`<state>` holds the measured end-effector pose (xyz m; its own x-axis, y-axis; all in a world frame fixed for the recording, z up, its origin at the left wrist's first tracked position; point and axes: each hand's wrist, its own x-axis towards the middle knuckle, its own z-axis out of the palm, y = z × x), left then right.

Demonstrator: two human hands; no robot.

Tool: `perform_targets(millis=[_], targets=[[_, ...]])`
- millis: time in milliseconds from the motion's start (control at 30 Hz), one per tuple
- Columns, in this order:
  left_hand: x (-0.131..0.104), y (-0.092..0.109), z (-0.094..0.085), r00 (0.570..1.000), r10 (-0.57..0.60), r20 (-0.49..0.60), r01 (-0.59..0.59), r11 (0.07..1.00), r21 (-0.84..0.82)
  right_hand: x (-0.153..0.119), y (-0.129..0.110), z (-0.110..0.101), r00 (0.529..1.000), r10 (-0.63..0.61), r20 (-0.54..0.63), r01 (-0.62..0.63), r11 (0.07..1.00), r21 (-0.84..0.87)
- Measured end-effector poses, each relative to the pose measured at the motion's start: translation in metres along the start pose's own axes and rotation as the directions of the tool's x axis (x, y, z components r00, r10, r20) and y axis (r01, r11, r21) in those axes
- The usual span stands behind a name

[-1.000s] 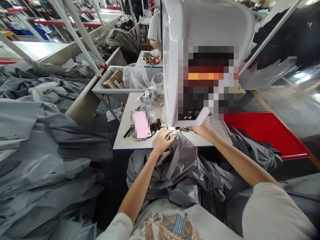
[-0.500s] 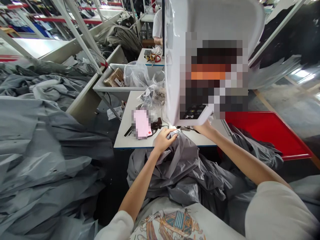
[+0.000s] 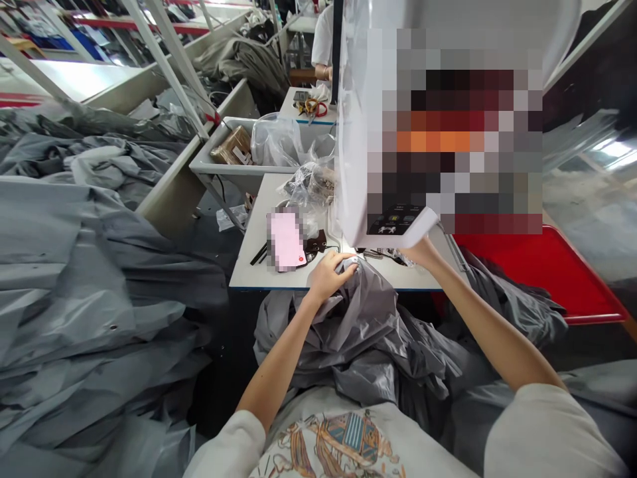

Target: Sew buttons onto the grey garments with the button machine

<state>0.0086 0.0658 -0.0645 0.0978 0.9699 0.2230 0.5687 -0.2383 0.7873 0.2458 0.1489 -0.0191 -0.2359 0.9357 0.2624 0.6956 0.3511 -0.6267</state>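
My left hand point(image 3: 331, 274) grips the top edge of a crumpled grey fabric point(image 3: 368, 312), thumb and fingers closed on it at the table's front edge. The fabric hangs from there over my lap. My right hand point(image 3: 417, 252) is at the lower right corner of a white machine housing point(image 3: 353, 192), which hides its fingers. Small metal parts and a spring lie on the white table point(image 3: 263, 273) between the hands. A pink phone point(image 3: 286, 240) rests left of my left hand.
Clear plastic bags and a brown packet point(image 3: 232, 146) fill a grey trough point(image 3: 206, 166) behind the table. Grey fabric is heaped at left point(image 3: 99, 279). A red tray point(image 3: 572, 279) stands at right. Across the table, a person's arm point(image 3: 323, 70) shows near scissors point(image 3: 316, 107).
The view has shifted slightly, so the machine housing appears larger and further right. My left hand keeps its grip on the fabric. My right hand stays beside the housing.
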Motion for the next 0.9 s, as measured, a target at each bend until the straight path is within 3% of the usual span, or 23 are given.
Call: perform_targets(millis=[167,300,400,567,733,900], targets=[[0.000,-0.001,0.001,1.000,0.015,-0.009,-0.015,1.000,-0.022,-0.013,-0.014,-0.002,0.999,0.020,0.033,-0.023,0.994,0.107],[0.000,-0.001,0.000,1.000,0.012,-0.011,-0.012,1.000,-0.014,-0.029,-0.041,0.011,0.999,0.028,0.023,-0.030,0.994,0.101],[0.000,-0.002,0.000,0.999,0.031,-0.018,-0.031,0.999,-0.023,-0.038,-0.055,0.029,0.998,-0.060,0.022,0.059,0.997,0.048],[0.000,-0.005,0.002,0.998,0.054,-0.028,-0.055,0.998,-0.023,-0.043,-0.059,0.049,0.974,-0.227,-0.024,0.219,0.958,-0.183],[0.000,-0.006,0.002,0.998,0.063,-0.029,-0.064,0.997,-0.041,-0.045,-0.060,0.052,0.937,-0.348,0.027,0.338,0.889,-0.309],[0.000,-0.006,0.002,0.999,0.045,-0.018,-0.045,0.998,-0.037,-0.048,-0.062,0.049,0.914,-0.400,0.067,0.403,0.877,-0.263]])
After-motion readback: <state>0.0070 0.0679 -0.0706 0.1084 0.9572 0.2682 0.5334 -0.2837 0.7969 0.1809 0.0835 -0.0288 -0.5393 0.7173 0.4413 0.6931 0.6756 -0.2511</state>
